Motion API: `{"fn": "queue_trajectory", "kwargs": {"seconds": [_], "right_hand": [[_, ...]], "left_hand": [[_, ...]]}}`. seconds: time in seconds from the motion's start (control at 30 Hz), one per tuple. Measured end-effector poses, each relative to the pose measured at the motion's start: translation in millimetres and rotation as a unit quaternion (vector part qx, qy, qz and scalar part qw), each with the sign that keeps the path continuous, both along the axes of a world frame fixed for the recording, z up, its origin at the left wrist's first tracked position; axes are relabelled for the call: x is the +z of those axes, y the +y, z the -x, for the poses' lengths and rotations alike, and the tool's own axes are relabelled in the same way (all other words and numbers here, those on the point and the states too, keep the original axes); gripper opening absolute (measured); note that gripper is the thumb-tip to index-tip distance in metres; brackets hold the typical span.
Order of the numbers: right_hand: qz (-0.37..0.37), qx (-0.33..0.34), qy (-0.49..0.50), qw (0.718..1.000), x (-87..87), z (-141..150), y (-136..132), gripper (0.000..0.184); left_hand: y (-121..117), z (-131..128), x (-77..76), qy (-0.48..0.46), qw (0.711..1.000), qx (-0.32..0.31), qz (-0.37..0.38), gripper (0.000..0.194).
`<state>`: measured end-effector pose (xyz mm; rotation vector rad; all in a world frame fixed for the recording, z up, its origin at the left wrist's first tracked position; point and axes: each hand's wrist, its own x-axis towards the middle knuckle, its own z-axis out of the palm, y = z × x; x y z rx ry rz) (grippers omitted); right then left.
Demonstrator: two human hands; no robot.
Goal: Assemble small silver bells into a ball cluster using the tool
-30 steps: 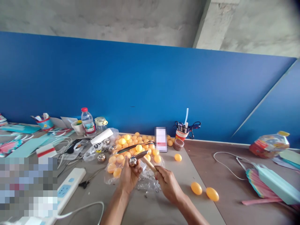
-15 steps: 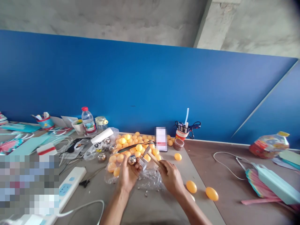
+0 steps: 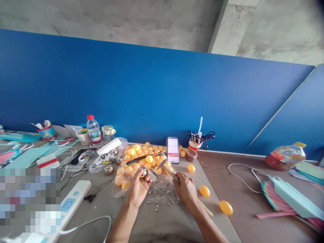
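Observation:
My left hand (image 3: 138, 188) is closed round a small shiny metal ball (image 3: 143, 171), held up above the table. My right hand (image 3: 185, 191) grips the wooden handle of a small hammer (image 3: 167, 169); its metal head points up and left, a little to the right of the ball. Below both hands lies a clear plastic bag (image 3: 162, 193) with several small metal pieces. Behind them is a heap of orange ping-pong balls (image 3: 141, 156).
Loose orange balls (image 3: 204, 191) lie to the right on the table. A white power strip (image 3: 72, 201) and cables lie at the left. A water bottle (image 3: 94, 130), cups, a pot of scissors (image 3: 195, 144) and a pink-and-teal fan (image 3: 278, 199) are around.
The hammer head has swung up and away from the metal ball, to the right. One loose orange ball has rolled left. The camera has shifted slightly.

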<state>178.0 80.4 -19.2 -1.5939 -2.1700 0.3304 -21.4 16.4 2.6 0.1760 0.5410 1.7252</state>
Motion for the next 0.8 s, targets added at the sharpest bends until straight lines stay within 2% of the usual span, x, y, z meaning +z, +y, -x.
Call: {"fn": "queue_trajectory", "kwargs": {"seconds": [0.27, 0.4, 0.5, 0.57, 0.63, 0.7, 0.8], "right_hand": [[-0.017, 0.032, -0.019, 0.999, -1.5, 1.5, -4.8, 0.022], [-0.109, 0.039, 0.016, 0.993, -2.7, 1.9, -5.3, 0.025], [-0.166, 0.124, 0.090, 0.974, 6.1, 6.7, -14.3, 0.023], [-0.146, 0.222, 0.128, 0.956, 14.8, 12.0, -25.8, 0.021], [-0.103, 0.320, 0.097, 0.937, 22.1, 17.7, -39.1, 0.019], [-0.071, 0.380, 0.035, 0.921, 25.9, 22.4, -50.5, 0.014], [-0.028, 0.396, -0.057, 0.916, 25.5, 26.9, -59.7, 0.012]], "left_hand": [[0.4, -1.2, 0.5, 0.028, 0.999, 0.015, 0.012, 0.019], [0.6, -1.2, 0.1, 0.023, 1.000, 0.012, 0.011, 0.018], [0.9, -1.4, 1.6, 0.009, 0.999, 0.019, 0.025, 0.018], [1.4, -1.8, 2.7, -0.001, 0.999, 0.022, 0.034, 0.019], [1.8, -2.0, 3.0, -0.006, 0.999, 0.023, 0.031, 0.019], [2.2, -1.8, 2.3, -0.004, 0.999, 0.026, 0.022, 0.020], [2.6, -1.1, 0.7, 0.005, 0.999, 0.028, 0.017, 0.021]]}}
